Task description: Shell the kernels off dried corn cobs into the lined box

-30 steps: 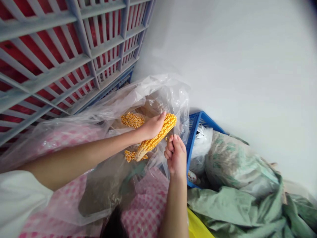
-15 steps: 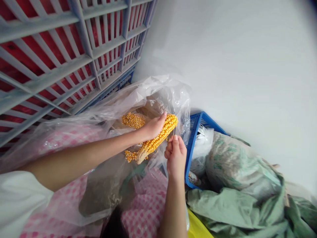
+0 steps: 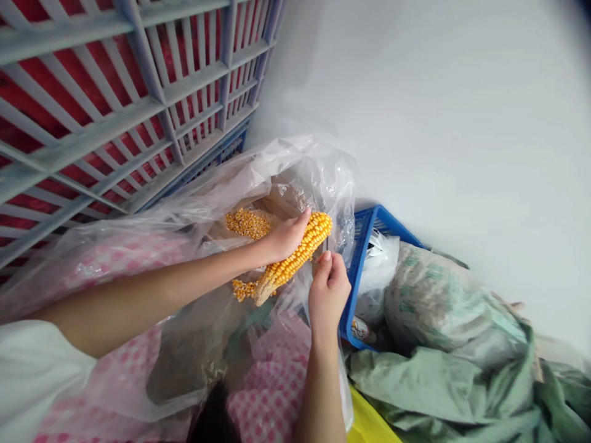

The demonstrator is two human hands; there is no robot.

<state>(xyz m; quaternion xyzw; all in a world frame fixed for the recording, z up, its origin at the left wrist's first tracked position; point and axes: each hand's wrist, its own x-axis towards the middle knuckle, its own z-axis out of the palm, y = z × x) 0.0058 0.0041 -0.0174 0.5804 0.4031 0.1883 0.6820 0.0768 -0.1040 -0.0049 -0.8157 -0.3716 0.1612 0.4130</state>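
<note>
My left hand (image 3: 292, 239) is closed around a yellow corn cob (image 3: 295, 258), which lies tilted with its pale bare end toward me. Most of the cob's kernels are still on it. Just right of the cob, my right hand (image 3: 329, 284) is curled into a fist, thumb on top. A thin dark line shows above its fingers; what they grip is too small to make out. Beneath both hands spreads a clear plastic bag (image 3: 240, 178). Inside it lie loose corn kernels (image 3: 248, 223), in one larger pile and a smaller one below the cob.
A grey slatted crate (image 3: 152, 104) with red behind its slats rises at the left. To the right stands a blue basket (image 3: 360, 264) holding plastic bags, beside a stained woven sack (image 3: 443, 295) and green cloth (image 3: 434, 387). A white wall (image 3: 438, 123) closes off the back.
My right hand has turned slightly and shifted a little to the right, its fingers now more hidden behind the thumb. The left hand and the corn cob stay nearly in place.
</note>
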